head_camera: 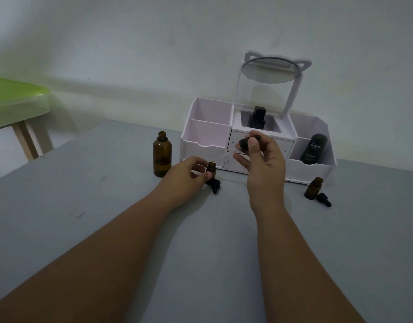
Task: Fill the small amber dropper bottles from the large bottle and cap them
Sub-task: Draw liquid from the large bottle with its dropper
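Note:
The large amber bottle (162,154) stands uncapped on the grey table (107,206), partly filled. My left hand (189,173) grips a small amber bottle (211,170) that stands upright just right of it. My right hand (261,157) holds a black dropper (244,143) tilted, its glass tube pointing down-left at that small bottle's mouth. A loose black dropper cap (216,185) lies against the held bottle. A second small amber bottle (313,188) stands open at the right with its black cap (324,199) lying beside it.
A white desk organiser (205,136) with drawers, a round mirror (270,68) and a clear cover stands behind my hands. It holds a dark "Kahf" bottle (314,149) and a black square bottle (257,117). A green-topped stool (14,96) stands at the far left.

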